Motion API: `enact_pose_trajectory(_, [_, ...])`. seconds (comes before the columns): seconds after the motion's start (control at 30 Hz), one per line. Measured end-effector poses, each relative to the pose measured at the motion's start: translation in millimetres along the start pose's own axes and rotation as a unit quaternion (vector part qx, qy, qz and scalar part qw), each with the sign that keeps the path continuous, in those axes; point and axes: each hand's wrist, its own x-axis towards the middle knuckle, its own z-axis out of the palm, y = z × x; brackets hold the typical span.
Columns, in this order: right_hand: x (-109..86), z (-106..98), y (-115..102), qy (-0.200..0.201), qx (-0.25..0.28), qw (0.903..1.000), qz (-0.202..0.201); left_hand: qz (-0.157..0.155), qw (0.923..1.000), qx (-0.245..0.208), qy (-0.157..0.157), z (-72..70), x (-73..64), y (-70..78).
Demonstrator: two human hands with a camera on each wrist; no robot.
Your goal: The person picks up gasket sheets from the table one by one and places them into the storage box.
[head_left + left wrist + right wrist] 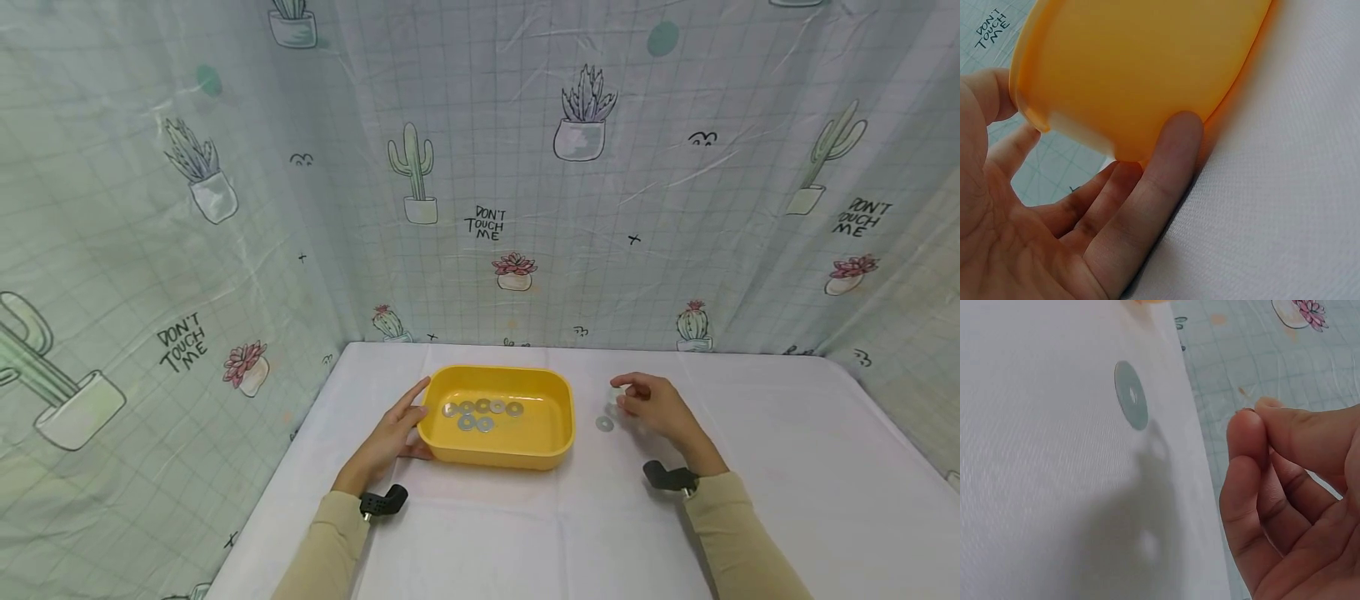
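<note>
A yellow plastic tray [498, 457] stands on the white table, with several flat metal washers [485, 424] lying on its floor. My left hand [390, 435] holds the tray at its left end, the fingers and thumb spread round the rim and wall. To the right of the tray, my right hand [660, 408] is raised over the cloth. Its thumb and forefinger pinch a thin washer [1245, 410], which shows only as a narrow edge at the fingertips in the right wrist view. One loose washer [604, 423] lies on the table between that hand and the tray.
White cloth covers the table [480, 533]. A curtain [450, 167] printed with cacti hangs behind it and along the sides. Each wrist wears a black camera band, the right band [670, 477] being close above the cloth.
</note>
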Motion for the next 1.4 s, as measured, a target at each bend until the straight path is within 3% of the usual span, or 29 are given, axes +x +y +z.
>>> enact_pose_trajectory(0.37, [-3.8, 4, -16, 0.04, 0.017, 0.9989, -0.016, -0.001, 1.0, 0.001, 0.001, -0.3, -1.5, -0.8])
enact_pose_trajectory(0.77, [-8.1, 11, -34, 0.057, 0.05, 0.9968, -0.025, -0.004, 1.0, 0.001, 0.002, -0.3, -1.7, -0.6])
enact_pose_trajectory(1.4, [-12.0, 32, -57, 0.039, 0.096, 0.9942, -0.029, 0.007, 1.0, -0.004, -0.005, -0.2, -0.3, 0.0])
